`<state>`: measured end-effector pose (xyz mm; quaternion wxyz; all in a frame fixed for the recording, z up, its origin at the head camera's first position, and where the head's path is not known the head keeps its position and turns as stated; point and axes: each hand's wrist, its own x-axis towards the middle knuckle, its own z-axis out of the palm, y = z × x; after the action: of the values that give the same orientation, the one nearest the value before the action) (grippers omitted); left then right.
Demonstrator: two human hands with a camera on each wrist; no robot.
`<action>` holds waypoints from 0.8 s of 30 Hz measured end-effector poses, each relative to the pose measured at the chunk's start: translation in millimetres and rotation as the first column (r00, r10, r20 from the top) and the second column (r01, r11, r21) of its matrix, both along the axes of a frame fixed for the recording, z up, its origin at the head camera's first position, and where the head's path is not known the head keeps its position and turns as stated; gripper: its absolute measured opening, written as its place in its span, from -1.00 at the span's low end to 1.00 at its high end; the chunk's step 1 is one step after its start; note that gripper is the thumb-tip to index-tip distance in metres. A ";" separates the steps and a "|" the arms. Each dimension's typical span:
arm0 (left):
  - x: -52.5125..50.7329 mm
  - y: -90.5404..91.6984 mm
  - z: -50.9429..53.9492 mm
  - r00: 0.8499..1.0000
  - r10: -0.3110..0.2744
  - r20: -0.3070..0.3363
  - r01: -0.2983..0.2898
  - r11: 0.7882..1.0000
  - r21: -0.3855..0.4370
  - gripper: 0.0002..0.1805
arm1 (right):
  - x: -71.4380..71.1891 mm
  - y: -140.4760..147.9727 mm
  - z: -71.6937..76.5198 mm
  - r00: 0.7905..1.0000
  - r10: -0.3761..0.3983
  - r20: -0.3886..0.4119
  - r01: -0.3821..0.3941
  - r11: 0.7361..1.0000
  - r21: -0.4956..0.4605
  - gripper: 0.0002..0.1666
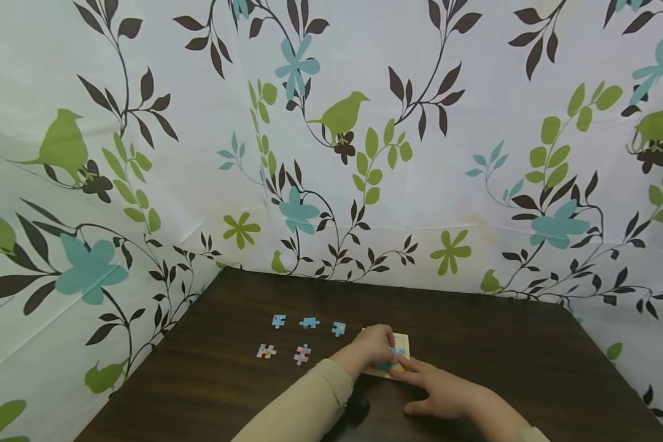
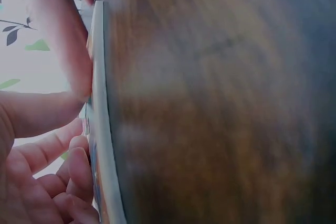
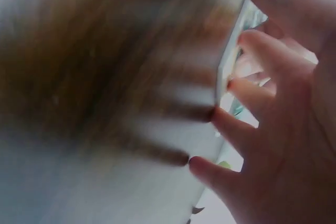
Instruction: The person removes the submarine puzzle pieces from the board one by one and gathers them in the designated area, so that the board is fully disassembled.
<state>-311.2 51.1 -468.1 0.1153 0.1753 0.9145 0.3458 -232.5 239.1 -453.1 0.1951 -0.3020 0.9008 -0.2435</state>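
A small puzzle board (image 1: 403, 337) with a pale rim lies on the dark table, blue pieces showing in it. My left hand (image 1: 374, 344) reaches over it from the left, fingers bent down, pinching a blue puzzle piece (image 1: 396, 352) at the board's surface; the fingers partly cover it. In the left wrist view the board's edge (image 2: 105, 124) appears side-on, with the thumb and curled fingers close against its top. My right hand (image 1: 439, 387) lies at the board's near right corner, fingers spread. Its fingertips touch the board's edge (image 3: 226, 64) and the table in the right wrist view.
To the left of the board lie several loose puzzle pieces, among them a blue one (image 1: 309, 322), another blue one (image 1: 339, 329) and a pink one (image 1: 302, 354). Behind the table (image 1: 486, 331) hangs a patterned cloth (image 1: 364, 233). A dark object (image 1: 357, 408) shows beside the left sleeve.
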 end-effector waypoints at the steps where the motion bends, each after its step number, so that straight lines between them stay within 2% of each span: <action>1: -0.1 0.2 -0.1 1.000 -0.001 -0.001 0.001 1.000 -0.002 -0.70 | 2.2 -0.2 0.6 1.000 -0.006 0.010 0.006 1.000 0.010 -0.19; 6: -1.6 1.6 -0.4 1.000 0.001 -0.014 -0.001 1.000 -0.013 -0.70 | 8.7 -0.5 3.2 1.000 -0.020 0.021 0.019 0.999 0.041 -0.19; 10: -3.4 2.6 -2.6 0.999 -0.020 -0.026 0.020 1.000 -0.004 -0.68 | 9.4 -0.1 3.3 0.999 -0.020 0.033 0.018 0.999 0.042 -0.20; 14: -6.5 1.0 -8.0 1.000 -0.018 -0.009 0.019 0.996 0.086 -0.73 | 8.7 0.4 3.9 0.999 -0.014 0.033 0.013 0.999 0.039 -0.21; 18: -7.9 -1.2 -11.7 1.000 -0.003 0.017 -0.001 0.983 0.184 -0.79 | 8.6 -0.4 5.6 0.999 -0.016 0.039 0.014 0.999 0.037 -0.22; 24: -6.3 -1.1 -9.5 1.000 0.004 -0.013 -0.001 0.976 0.219 -0.82 | 7.2 -0.1 5.7 0.999 -0.017 0.052 0.016 0.999 0.037 -0.23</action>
<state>-317.6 50.0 -477.6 0.0887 0.1882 0.8718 0.4435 -225.4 239.0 -447.3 0.2219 -0.2845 0.9022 -0.2364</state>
